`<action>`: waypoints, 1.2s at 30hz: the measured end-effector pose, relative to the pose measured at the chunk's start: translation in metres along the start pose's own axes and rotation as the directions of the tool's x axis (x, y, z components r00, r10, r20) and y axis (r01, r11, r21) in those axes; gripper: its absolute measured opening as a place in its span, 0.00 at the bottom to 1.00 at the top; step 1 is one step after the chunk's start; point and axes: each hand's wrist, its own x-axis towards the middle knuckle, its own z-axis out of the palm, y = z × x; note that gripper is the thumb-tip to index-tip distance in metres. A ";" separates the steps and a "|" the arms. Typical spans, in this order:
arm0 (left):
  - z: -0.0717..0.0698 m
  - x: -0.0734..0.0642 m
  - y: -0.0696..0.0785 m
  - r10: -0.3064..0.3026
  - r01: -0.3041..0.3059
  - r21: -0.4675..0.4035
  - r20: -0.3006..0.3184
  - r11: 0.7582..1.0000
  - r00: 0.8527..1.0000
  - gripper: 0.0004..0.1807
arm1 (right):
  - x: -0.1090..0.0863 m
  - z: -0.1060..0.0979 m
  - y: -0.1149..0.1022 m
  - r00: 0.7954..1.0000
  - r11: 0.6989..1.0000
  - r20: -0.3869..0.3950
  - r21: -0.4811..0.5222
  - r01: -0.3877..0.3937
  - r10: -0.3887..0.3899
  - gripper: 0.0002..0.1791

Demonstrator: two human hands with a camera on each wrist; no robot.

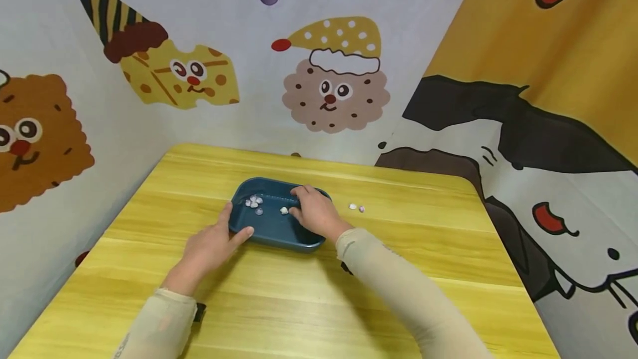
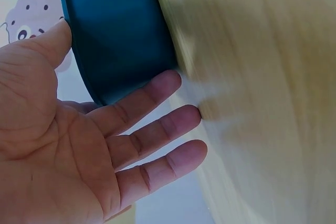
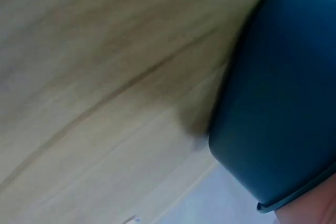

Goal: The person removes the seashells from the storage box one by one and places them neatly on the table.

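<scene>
The left hand (image 1: 209,242) rests, fingers spread, against the left end of the blue tray (image 1: 269,229) on the worktop (image 1: 279,303), gripping nothing. A bump from the right hand (image 1: 317,214), bent inside the tray's right half, could jostle the pale pieces (image 1: 253,201) at its left end — the bracing looks light. Whether the right hand pinches anything I cannot tell — its fingertips are partly hidden.

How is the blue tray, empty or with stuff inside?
Not empty: in the head view, small pale pieces lie inside the tray, mostly near its left end.
</scene>
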 end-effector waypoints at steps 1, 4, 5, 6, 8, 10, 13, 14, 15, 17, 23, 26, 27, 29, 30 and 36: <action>0.000 0.000 0.000 0.001 -0.001 0.000 -0.001 1.000 1.000 0.58 | 0.001 0.000 0.000 1.000 1.000 0.001 0.010 -0.015 0.015 0.29; -0.001 0.000 0.001 0.007 -0.007 -0.001 -0.004 1.000 1.000 0.58 | 0.006 -0.001 0.000 0.998 0.999 0.027 0.005 -0.050 0.050 0.30; -0.001 0.000 0.002 0.008 -0.008 -0.001 -0.004 1.000 1.000 0.58 | 0.008 -0.001 0.000 0.997 0.998 0.042 -0.005 -0.057 0.058 0.31; -0.001 0.000 0.002 0.009 -0.009 0.000 -0.003 1.000 1.000 0.58 | 0.010 -0.001 -0.001 0.996 0.998 0.058 -0.021 -0.065 0.066 0.31; -0.001 0.000 0.003 0.011 -0.011 -0.001 -0.005 1.000 1.000 0.59 | 0.012 0.000 -0.001 0.992 0.995 0.093 -0.066 -0.075 0.081 0.31; -0.001 0.000 0.004 0.012 -0.012 -0.002 -0.005 1.000 1.000 0.58 | 0.014 0.002 -0.002 0.988 0.990 0.129 -0.124 -0.073 0.089 0.31; 0.000 0.000 0.005 0.009 -0.009 -0.006 -0.003 1.000 1.000 0.58 | 0.015 0.007 -0.002 0.981 0.977 0.165 -0.203 -0.063 0.098 0.31; 0.000 0.000 0.005 0.008 -0.008 -0.007 -0.003 1.000 1.000 0.58 | 0.015 0.008 -0.002 0.980 0.974 0.172 -0.217 -0.061 0.100 0.31; 0.000 0.000 0.005 0.007 -0.007 -0.007 -0.001 1.000 1.000 0.58 | 0.015 0.009 -0.002 0.979 0.972 0.177 -0.229 -0.060 0.102 0.31; 0.000 0.000 0.005 0.005 -0.005 -0.008 0.002 1.000 1.000 0.58 | 0.015 0.010 -0.003 0.976 0.969 0.188 -0.239 -0.062 0.109 0.31; -0.001 -0.002 0.005 0.004 -0.004 -0.010 0.003 1.000 1.000 0.59 | 0.014 0.007 -0.007 0.968 0.962 0.232 -0.273 -0.029 0.095 0.30; -0.001 -0.002 0.005 0.002 -0.002 -0.013 0.005 1.000 1.000 0.59 | 0.013 0.008 -0.007 0.966 0.958 0.244 -0.286 -0.016 0.089 0.30; -0.001 -0.002 0.006 0.001 -0.001 -0.013 0.007 1.000 1.000 0.59 | 0.013 0.009 -0.006 0.966 0.958 0.243 -0.287 -0.014 0.087 0.30; 0.000 -0.002 0.006 -0.001 0.001 -0.011 0.009 1.000 1.000 0.59 | 0.013 0.010 -0.006 0.967 0.959 0.241 -0.285 -0.013 0.085 0.29; 0.000 -0.002 0.006 -0.001 0.001 -0.010 0.009 1.000 1.000 0.59 | 0.013 0.011 -0.005 0.967 0.959 0.240 -0.283 -0.012 0.082 0.29; -0.001 -0.003 0.007 -0.005 0.005 -0.007 0.012 1.000 1.000 0.58 | 0.015 0.014 -0.003 0.971 0.959 0.226 -0.284 -0.006 0.073 0.30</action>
